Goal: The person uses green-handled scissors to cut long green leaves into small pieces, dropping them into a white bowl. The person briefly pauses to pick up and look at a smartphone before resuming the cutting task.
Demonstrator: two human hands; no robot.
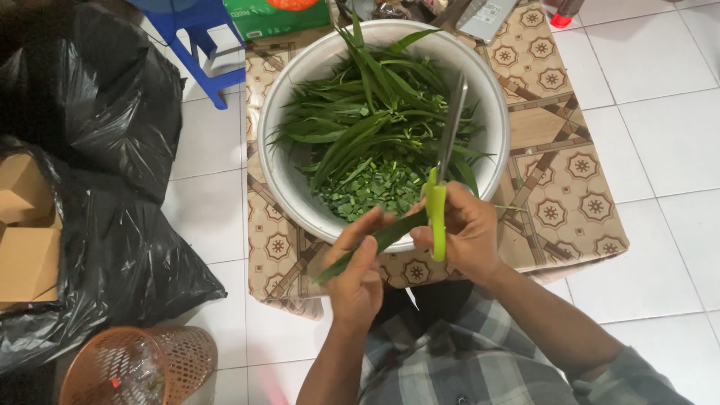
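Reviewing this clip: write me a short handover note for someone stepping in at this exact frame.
Left hand: holds a long green leaf near the front rim of the bowl.
Right hand: grips green-handled scissors, blades pointing away over the bowl; whether they are cutting the leaf cannot be told.
Bowl: large, pale, on a patterned mat, holding a pile of whole leaves at the back and small cut pieces at the front.
Done: some leaves are already snipped.
Left: most leaves in the bowl are still whole, plus the one in hand.
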